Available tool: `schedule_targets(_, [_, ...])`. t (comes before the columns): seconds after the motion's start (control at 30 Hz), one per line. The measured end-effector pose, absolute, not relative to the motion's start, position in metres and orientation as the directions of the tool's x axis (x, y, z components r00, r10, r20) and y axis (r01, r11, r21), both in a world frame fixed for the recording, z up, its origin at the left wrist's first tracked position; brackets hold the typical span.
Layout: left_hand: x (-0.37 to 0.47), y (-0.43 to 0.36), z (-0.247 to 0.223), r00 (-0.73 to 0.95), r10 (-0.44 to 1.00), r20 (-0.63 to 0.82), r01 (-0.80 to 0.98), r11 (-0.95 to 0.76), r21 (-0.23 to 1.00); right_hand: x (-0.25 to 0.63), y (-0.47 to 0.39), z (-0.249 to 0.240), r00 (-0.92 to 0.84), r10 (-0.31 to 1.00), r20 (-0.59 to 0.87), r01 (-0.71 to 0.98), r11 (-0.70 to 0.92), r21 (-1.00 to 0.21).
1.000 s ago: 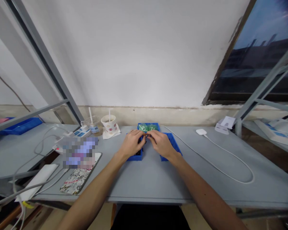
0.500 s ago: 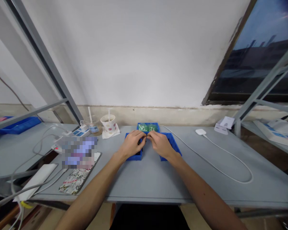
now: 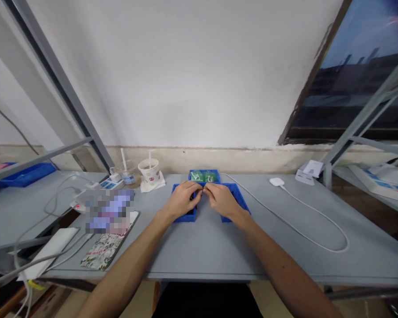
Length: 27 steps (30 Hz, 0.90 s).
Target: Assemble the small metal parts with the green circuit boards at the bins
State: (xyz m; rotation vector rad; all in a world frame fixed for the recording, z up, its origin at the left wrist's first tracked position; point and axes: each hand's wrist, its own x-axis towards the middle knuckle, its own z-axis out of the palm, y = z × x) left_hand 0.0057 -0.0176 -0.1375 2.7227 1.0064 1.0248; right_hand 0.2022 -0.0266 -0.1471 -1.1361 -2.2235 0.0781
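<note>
Head view shows your left hand and right hand meeting fingertip to fingertip above the gap between two shallow blue plastic trays, the left tray and the right tray. Both hands are curled nearly closed, the fingers pinched on something small and dark at the point where they touch; it is too small to name, and how each hand grips it cannot be told. You seem to hold it low and central, probably so that either tray is within easy reach. A third blue plastic tray, holding green parts, sits just behind your fingers against the far side of the grey desk. That makes three blue trays here, and a fourth, longer blue tray rests well apart on the shelf at left. Two cups with straws stand left of the trays: one clear plastic cup and one white paper cup on a napkin. One white cable loops across the right side to one small white charger puck.
</note>
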Motion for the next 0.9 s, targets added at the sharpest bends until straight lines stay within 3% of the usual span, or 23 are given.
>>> schedule_targets(0.27, [0.004,-0.016,-0.134,0.528,0.609,0.592,0.628,-0.749,0.209,0.202,-0.029,-0.142,-0.432,0.748,0.503,0.737,0.615,-0.281])
schedule_targets(0.6, [-0.009,-0.002,-0.135,0.387,0.693,0.608,0.796,-0.584,0.160,0.195,-0.033,-0.152,-0.632,0.732,0.254,0.750,0.660,-0.036])
schedule_targets(0.73, [-0.010,-0.003,-0.134,0.325,0.683,0.654,0.822,-0.546,0.163,0.195,-0.036,-0.155,-0.673,0.714,0.193,0.724,0.690,-0.025])
schedule_targets(0.9, [-0.005,-0.007,-0.135,0.370,0.664,0.650,0.783,-0.600,0.166,0.195,-0.036,-0.155,-0.692,0.702,0.167,0.712,0.702,-0.006])
